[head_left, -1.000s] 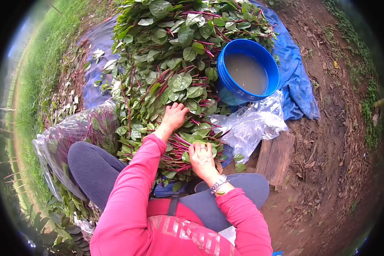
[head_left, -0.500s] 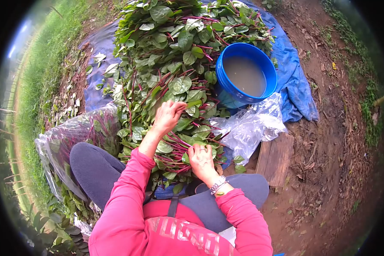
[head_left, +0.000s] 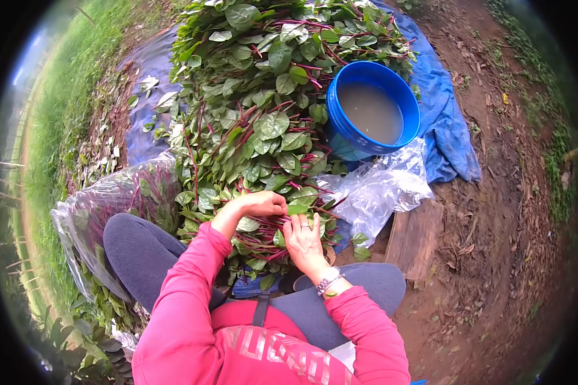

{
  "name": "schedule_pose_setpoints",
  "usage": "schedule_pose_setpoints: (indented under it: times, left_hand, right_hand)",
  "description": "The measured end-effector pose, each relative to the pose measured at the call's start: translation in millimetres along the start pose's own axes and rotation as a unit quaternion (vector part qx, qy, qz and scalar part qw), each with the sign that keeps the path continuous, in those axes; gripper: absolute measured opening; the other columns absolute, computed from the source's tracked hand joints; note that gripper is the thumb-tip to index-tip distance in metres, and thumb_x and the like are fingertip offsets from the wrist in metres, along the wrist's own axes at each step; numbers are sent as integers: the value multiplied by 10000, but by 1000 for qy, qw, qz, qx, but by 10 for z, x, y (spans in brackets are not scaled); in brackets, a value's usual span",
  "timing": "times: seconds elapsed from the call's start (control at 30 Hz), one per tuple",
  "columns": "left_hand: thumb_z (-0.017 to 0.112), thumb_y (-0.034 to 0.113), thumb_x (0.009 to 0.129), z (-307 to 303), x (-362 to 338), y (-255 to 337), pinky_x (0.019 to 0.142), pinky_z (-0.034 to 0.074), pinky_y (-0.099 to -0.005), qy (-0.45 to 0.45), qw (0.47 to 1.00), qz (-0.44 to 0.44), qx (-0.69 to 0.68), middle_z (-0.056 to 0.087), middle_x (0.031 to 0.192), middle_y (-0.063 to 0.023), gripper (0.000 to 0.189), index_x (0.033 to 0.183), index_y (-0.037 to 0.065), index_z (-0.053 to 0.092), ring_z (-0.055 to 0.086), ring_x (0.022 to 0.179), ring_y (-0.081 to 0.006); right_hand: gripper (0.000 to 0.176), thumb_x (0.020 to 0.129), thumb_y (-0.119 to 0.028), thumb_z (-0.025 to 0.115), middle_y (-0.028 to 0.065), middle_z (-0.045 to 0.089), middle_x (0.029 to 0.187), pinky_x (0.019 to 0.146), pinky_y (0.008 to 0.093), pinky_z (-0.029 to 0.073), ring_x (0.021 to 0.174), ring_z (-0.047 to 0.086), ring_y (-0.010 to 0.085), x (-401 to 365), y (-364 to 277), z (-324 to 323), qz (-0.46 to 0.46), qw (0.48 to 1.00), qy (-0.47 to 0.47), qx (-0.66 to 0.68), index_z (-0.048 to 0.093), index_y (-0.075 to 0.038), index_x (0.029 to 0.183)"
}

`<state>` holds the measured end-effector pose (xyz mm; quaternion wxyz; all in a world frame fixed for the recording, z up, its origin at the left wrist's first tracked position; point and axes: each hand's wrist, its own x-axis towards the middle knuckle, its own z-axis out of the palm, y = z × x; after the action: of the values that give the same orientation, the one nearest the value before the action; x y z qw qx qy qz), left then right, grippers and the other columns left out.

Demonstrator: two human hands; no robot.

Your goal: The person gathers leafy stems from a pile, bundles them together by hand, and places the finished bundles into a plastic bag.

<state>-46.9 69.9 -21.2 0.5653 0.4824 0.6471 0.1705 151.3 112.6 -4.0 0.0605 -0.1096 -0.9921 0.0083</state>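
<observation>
A large heap of leafy greens (head_left: 263,122) with reddish-purple stems fills the middle. Nearer my lap, my right hand (head_left: 305,242) lies wrapped over a bunch of purple stems (head_left: 257,242), with a ring and a wristwatch showing. Just left of it, my left hand (head_left: 266,203) is closed in a pinch beside a green leaf (head_left: 297,209). The two hands are close together at the top of the bunch. Some fingertips of both hands are hidden among the leaves.
A blue bucket (head_left: 344,128) of cloudy water stands right of the heap on a blue tarp (head_left: 440,128). Clear plastic (head_left: 382,192) and a wooden board (head_left: 414,240) lie below it. A plastic bag of greens (head_left: 119,196) rests at left.
My left hand has come down and toward my right hand, from above the heap to the bunch. My right hand has stayed on the stems.
</observation>
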Motion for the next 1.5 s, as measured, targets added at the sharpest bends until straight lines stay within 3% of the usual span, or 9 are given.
schedule_pose_setpoints:
  times: [0.07, 0.2, 0.67, 0.9, 1.03, 1.13, 1.2, 1.27, 1.5]
  left_hand:
    - [540, 157, 799, -41, 265, -286, 753, 481, -351, 70, 996, 54, 19, 656, 851, -110, 196, 926, 53, 648, 618, 792, -227]
    - [570, 153, 765, -52, 711, -550, 849, 469, -451, 398, 886, -84, 221, 572, 1076, -103, 237, 988, 78, 594, 503, 1049, -330]
    - [634, 253, 773, -86, 506, -351, 845, 417, -460, 267, 875, -45, 402, 549, 1039, -26, 206, 960, 169, 617, 484, 1073, -248]
    - [512, 132, 790, 93, 99, -297, 802, 479, -376, 98, 974, 140, 151, 643, 945, -126, 334, 1098, 161, 639, 604, 908, -303]
    - [516, 214, 816, -43, 32, -325, 835, 480, -346, -40, 998, -21, 44, 674, 992, -107, 292, 1061, 168, 671, 639, 893, -253]
    - [511, 189, 801, -159, 257, -240, 823, 485, -356, 50, 996, -15, 75, 670, 970, -108, 250, 962, 142, 696, 632, 885, -276]
    - [516, 171, 787, -194, 561, -333, 811, 487, -381, 263, 940, -42, 214, 650, 978, -102, 223, 932, 134, 682, 609, 922, -286]
    - [559, 184, 775, -156, 697, -408, 873, 423, -476, 362, 881, -127, 277, 613, 1051, -90, 387, 1161, 177, 535, 525, 1081, -276]
    - [611, 322, 770, -83, 620, -490, 899, 378, -511, 255, 887, -195, 331, 540, 1172, -100, 481, 1222, 216, 484, 462, 1157, -285]
  right_hand:
    - [304, 763, -111, 536, 155, 514, 1081, 992, 569, 298, 995, 517, 293, -1, 11, 26, 18, 992, -118, 42, 520, -20, 1052]
    - [320, 746, -82, 545, 155, 521, 1029, 991, 560, 307, 924, 535, 283, 14, 28, 29, 10, 997, -71, 40, 514, -10, 1057]
    - [318, 722, -72, 560, 167, 526, 1066, 1000, 582, 281, 965, 533, 290, 14, 7, 2, 14, 996, -75, 53, 517, -10, 1030]
    - [305, 752, -89, 541, 188, 516, 1129, 1024, 607, 232, 1193, 417, 351, 6, 18, 2, -5, 999, -14, 46, 521, -10, 1046]
    - [313, 752, -84, 543, 198, 510, 1136, 1017, 589, 261, 1098, 478, 353, 17, 0, 59, -3, 998, -34, 59, 520, -17, 1057]
    - [330, 745, -78, 547, 197, 516, 1100, 1005, 575, 286, 1014, 516, 334, 0, 18, 67, 8, 995, -76, 64, 521, -21, 1069]
    - [351, 735, -71, 550, 190, 524, 1047, 990, 566, 307, 944, 534, 318, -7, 38, 73, 14, 996, -67, 64, 521, -25, 1082]
    - [355, 730, -70, 554, 184, 522, 1035, 988, 564, 309, 937, 535, 316, -16, 37, 75, 11, 996, -63, 63, 520, -25, 1080]
    - [354, 716, -74, 576, 165, 513, 995, 982, 565, 318, 912, 546, 300, -8, 25, 29, 7, 996, -63, 65, 515, -30, 1061]
